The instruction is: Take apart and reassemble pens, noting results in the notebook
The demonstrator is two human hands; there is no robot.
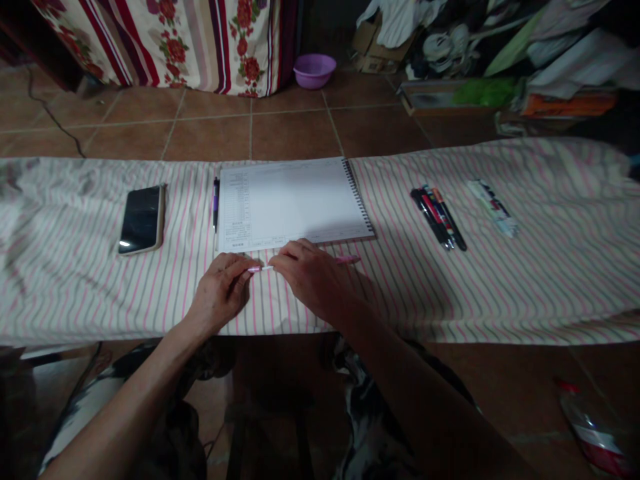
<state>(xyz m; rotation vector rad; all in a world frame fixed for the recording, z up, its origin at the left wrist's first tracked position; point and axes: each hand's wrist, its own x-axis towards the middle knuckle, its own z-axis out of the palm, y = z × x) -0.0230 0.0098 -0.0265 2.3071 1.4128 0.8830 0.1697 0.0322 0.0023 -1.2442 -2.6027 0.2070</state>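
My left hand (221, 291) and my right hand (313, 275) meet just below a spiral notebook (293, 202), both pinched on a thin pink pen (261, 269). The pen's pink far end (349, 259) shows beyond my right hand. The left fingers grip its left tip, perhaps a cap; I cannot tell. Both hands rest on a striped cloth (525, 280) covering a low table.
A phone in a case (142, 219) lies left of the notebook, a purple pen (216, 202) beside its left edge. Several markers (439, 217) and a white wrapper (493, 208) lie to the right. A purple bowl (314, 70) sits on the tiled floor beyond.
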